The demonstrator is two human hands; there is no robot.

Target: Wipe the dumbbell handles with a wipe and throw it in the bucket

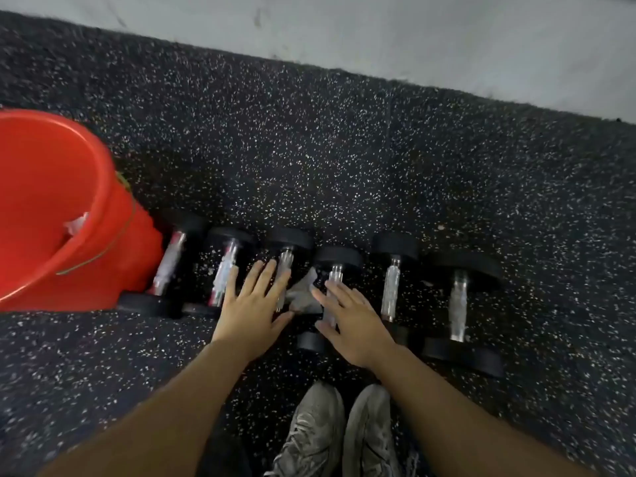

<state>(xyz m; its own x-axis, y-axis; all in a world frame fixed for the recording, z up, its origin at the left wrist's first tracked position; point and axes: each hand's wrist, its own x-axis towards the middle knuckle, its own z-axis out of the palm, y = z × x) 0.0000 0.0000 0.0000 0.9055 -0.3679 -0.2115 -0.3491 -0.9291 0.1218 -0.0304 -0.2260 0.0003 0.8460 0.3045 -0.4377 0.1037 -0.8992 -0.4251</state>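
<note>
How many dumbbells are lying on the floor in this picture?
6, in one row: first beside the bucket, second, third under the left hand, fourth under the right hand, fifth, sixth.

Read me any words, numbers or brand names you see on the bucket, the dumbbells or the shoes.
No text can be read anywhere in this view.
Orange bucket: no label or print shows on the wall or rim.
Dumbbells: the black end plates are dark and blurred, so any weight numbers cannot be made out.
Grey shoes: no brand mark is legible.
Wipe: plain, no print visible.
</note>
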